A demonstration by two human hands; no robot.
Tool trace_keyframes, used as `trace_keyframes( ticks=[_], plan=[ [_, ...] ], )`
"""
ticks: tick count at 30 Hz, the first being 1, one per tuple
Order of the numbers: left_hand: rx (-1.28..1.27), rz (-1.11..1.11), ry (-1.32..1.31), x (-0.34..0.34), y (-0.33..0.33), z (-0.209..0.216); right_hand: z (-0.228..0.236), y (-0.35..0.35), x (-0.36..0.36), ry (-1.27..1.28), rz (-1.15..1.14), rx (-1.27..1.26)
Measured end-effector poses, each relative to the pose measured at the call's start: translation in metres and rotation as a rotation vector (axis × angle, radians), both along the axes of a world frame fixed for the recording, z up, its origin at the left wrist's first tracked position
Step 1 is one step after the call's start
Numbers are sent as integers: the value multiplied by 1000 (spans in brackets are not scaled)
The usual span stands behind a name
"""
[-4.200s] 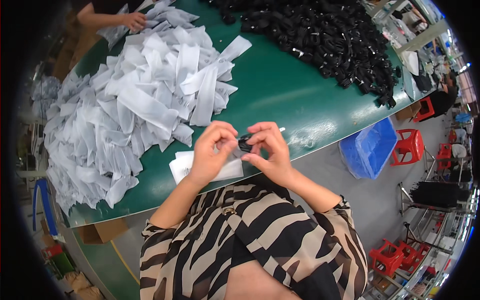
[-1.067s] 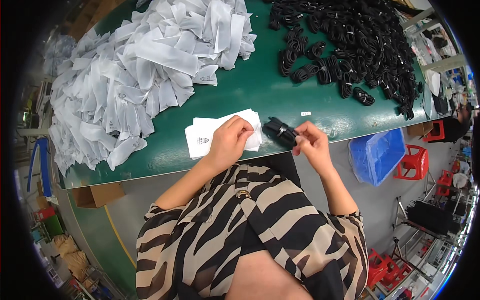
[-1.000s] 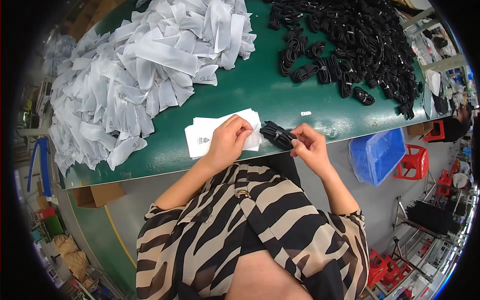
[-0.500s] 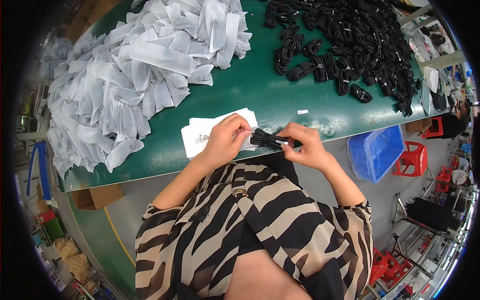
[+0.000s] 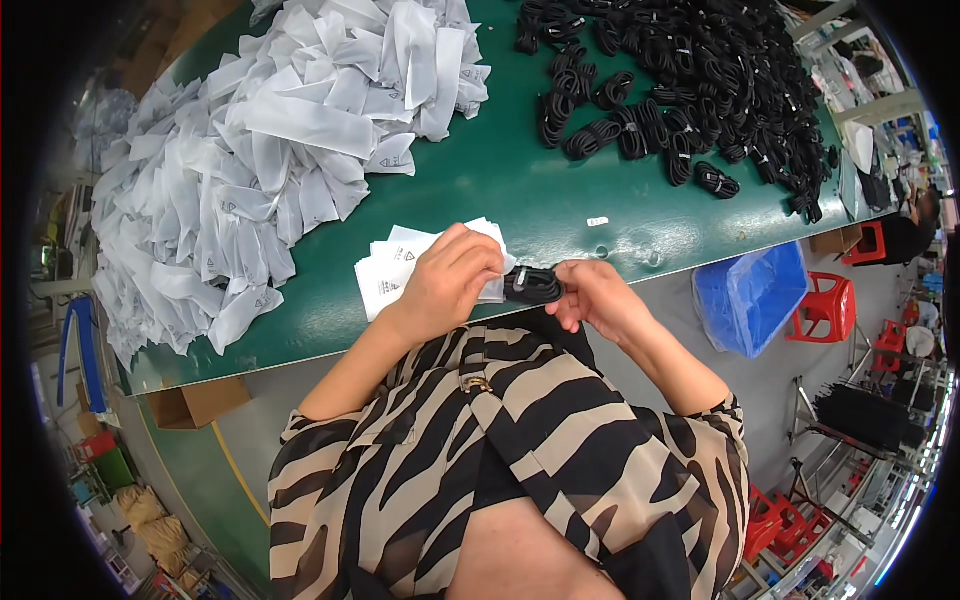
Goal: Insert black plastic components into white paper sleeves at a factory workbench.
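Observation:
A stack of flat white plastic bags (image 5: 380, 278) lies near the table's front edge, slightly fanned out. Over it my left hand (image 5: 445, 272) is closed, thumb and index finger pinching the edge of a bag at the stack's right end. A coiled black cable (image 5: 536, 285) with a pale tie sits between my hands, its left end at the mouth of that bag. How far it reaches inside is hidden by my left fingers. My right hand (image 5: 602, 298) grips the coil's right end, thumb and fingers round it.
Filled white bags (image 5: 290, 130) are heaped across the left of the green table (image 5: 470, 180). Coiled black cables (image 5: 700, 90) pile up at the back right. A small white label (image 5: 597, 222) lies beyond my right hand. Beside the table stand a blue bin (image 5: 750, 300) and a red stool (image 5: 830, 320).
The cable coil has turned and shifted slightly left against the bag's mouth. My right hand has moved round to its right end. The top bags of the stack have fanned out.

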State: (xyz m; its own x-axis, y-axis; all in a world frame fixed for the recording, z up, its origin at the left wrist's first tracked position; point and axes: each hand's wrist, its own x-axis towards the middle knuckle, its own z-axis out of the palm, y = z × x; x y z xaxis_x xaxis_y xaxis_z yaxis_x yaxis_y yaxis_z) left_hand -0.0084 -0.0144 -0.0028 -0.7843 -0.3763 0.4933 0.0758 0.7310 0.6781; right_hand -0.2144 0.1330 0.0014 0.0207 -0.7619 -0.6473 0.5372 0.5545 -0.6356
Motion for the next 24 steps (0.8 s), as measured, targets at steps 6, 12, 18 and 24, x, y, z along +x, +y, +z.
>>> trace_keyframes(
  ticks=[6, 12, 18, 24],
  plan=[
    [246, 62, -100, 2, -2, -4, 3, 8, 14, 638, 93, -480],
    [148, 118, -100, 2, -6, -6, 10, 7, 16, 1141, 142, -786],
    [-53, 249, -65, 5, -5, -9, 4, 6, -4, 1193, 50, -586],
    [60, 135, -223, 2, 3, -13, -4, 0, 3, 1446, 173, -573]
  ],
)
